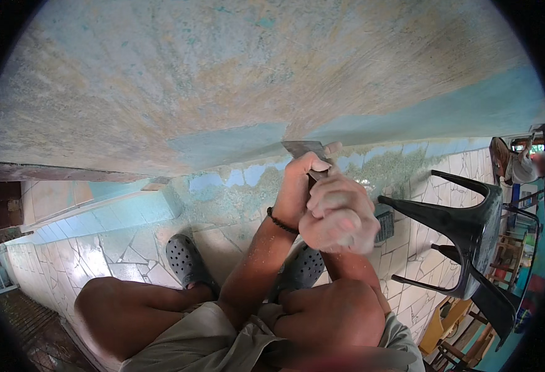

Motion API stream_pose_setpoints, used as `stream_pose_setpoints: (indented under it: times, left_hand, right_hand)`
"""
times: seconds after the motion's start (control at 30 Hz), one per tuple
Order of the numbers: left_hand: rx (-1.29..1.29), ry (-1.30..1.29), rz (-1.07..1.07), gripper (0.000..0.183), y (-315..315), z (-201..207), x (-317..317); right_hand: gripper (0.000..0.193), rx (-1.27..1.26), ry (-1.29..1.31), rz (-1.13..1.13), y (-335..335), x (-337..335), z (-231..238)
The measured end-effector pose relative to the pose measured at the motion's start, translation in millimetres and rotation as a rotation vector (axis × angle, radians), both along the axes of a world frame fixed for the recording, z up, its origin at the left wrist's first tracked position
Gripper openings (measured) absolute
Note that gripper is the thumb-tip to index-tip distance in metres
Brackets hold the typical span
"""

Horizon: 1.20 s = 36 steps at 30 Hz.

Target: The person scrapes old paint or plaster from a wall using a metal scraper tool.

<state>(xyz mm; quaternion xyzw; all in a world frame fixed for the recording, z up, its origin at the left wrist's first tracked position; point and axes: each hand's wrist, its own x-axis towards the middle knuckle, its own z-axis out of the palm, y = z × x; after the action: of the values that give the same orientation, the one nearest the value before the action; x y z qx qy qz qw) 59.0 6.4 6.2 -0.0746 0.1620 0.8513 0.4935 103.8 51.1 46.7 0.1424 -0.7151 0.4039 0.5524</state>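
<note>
One clog (187, 259) rests at left on the paving (126, 251), my left hand (297, 186) has its fingers curled closed on the scraper (303, 149), whose blade sits at the lower wall (223, 80), my blurred right hand (340, 214) closes around the handle, and a chair (478, 214) stands at right.

A bracelet (282, 223) of small, dark round beads circles the left wrist. Both forearms (257, 257) are bare, the left flecked with pale specks; whitish dust coats the right hand (340, 214). Below are loose grey-beige shorts (179, 338) and 2 dark grey clogs (187, 259) dotted with round holes.
</note>
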Motion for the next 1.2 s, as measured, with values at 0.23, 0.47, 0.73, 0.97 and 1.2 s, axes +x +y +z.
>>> stream_pose_setpoints:
  times: [0.23,0.47,0.73,0.97,1.2]
  left_hand:
    - [0.001,0.036,0.002,0.060,-3.1,2.1,-4.8]
    - [0.029,0.075,0.006,0.060,-5.8,7.8,4.3]
    - [0.023,0.040,-0.021,0.058,-3.3,-9.6,-1.6]
    - [0.063,0.008,-0.017,0.051,-5.5,-36.9,-8.0]
    - [-0.022,0.148,-0.008,0.058,-8.3,8.0,1.3]
  right_hand:
    - [0.027,0.010,0.111,0.070,-0.4,-6.0,-4.4]
    - [0.032,-0.110,0.277,0.055,-14.8,-9.4,1.6]
    - [0.030,0.005,-0.124,-0.022,8.5,7.8,-3.0]
    - [0.036,-0.022,-0.004,0.011,4.1,-9.6,-22.4]
    - [0.028,-0.035,0.297,0.012,-6.1,-8.6,-6.8]
